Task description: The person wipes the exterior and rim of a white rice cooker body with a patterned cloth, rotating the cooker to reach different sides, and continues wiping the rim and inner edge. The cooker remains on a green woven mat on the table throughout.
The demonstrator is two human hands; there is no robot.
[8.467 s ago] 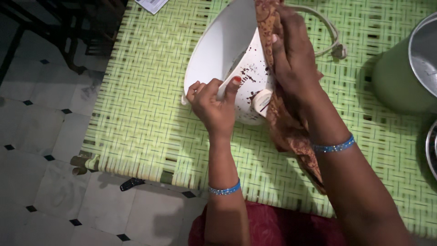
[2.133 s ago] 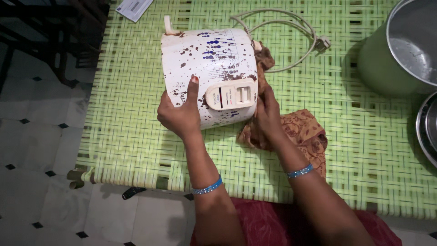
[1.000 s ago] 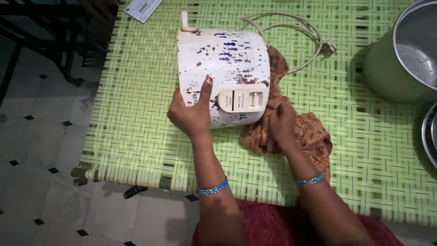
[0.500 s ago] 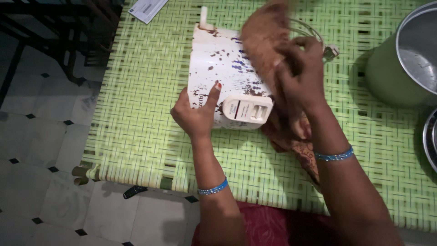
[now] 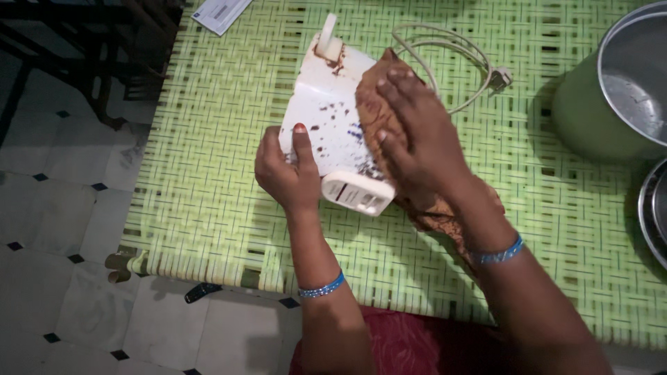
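You have open woven surface [image 5: 208, 139] to the left of the white stained cooker body [image 5: 326, 125], as far as the paper slip [image 5: 221, 12] at the far left corner, and another clear stretch to the right of your right hand [image 5: 417, 132], between it and the green pot [image 5: 611, 83]. Behind the cooker body, the looped power cord [image 5: 445, 45] and its plug [image 5: 499, 76] lie across the way. At the right edge, the green pot and a steel vessel rim [image 5: 653, 208] close off that side.
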